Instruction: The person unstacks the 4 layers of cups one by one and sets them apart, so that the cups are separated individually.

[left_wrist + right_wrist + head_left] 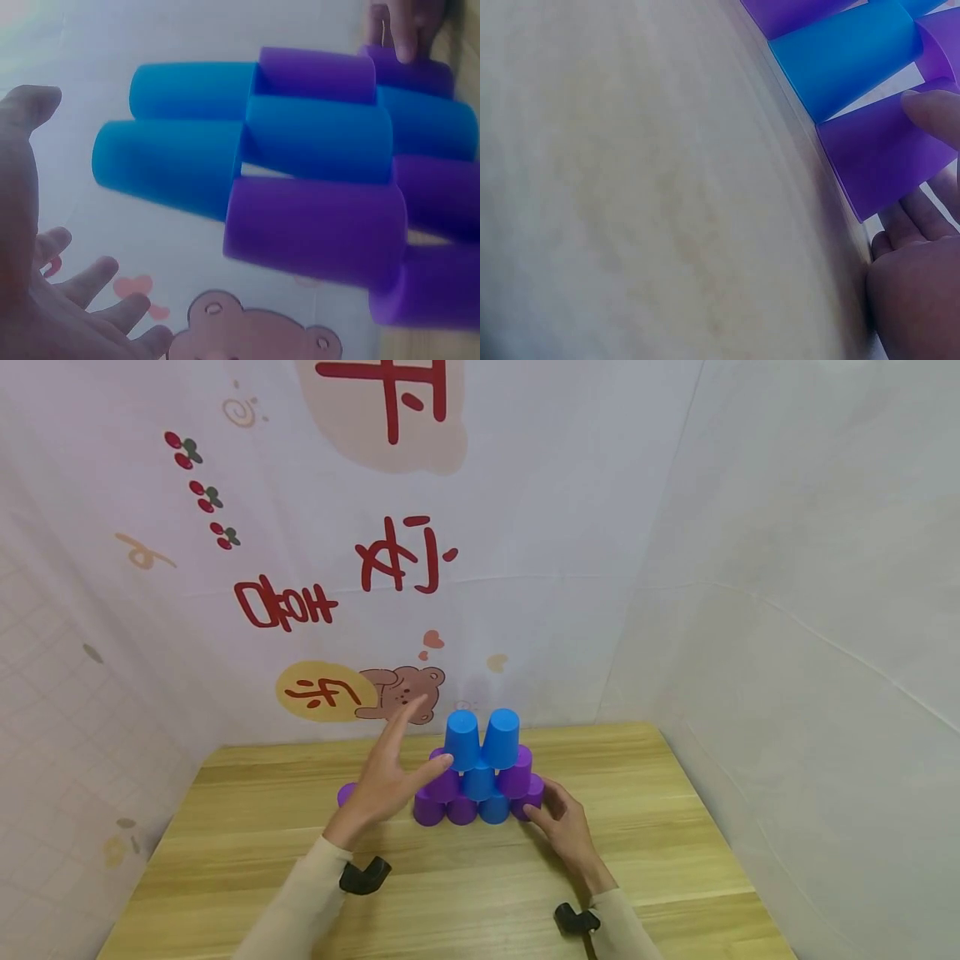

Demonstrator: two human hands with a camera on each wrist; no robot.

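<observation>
Upside-down plastic cups form a pyramid on the table. Two blue cups, left (462, 739) and right (501, 739), make the top row. Below them a blue middle cup (478, 782) sits between two purple cups, and the bottom row mixes purple with one blue cup (494, 808). My left hand (384, 782) is spread beside the upper left of the stack; in the left wrist view its fingers stand apart from the cups. With thumb in front and fingers around the far side, my right hand (567, 831) holds the bottom-right purple cup (892, 154).
Another purple cup (346, 792) stands left of the pyramid, partly hidden by the left hand. The wooden table (645, 827) ends against a white printed cloth (540, 568) behind, with pale cloth along both sides.
</observation>
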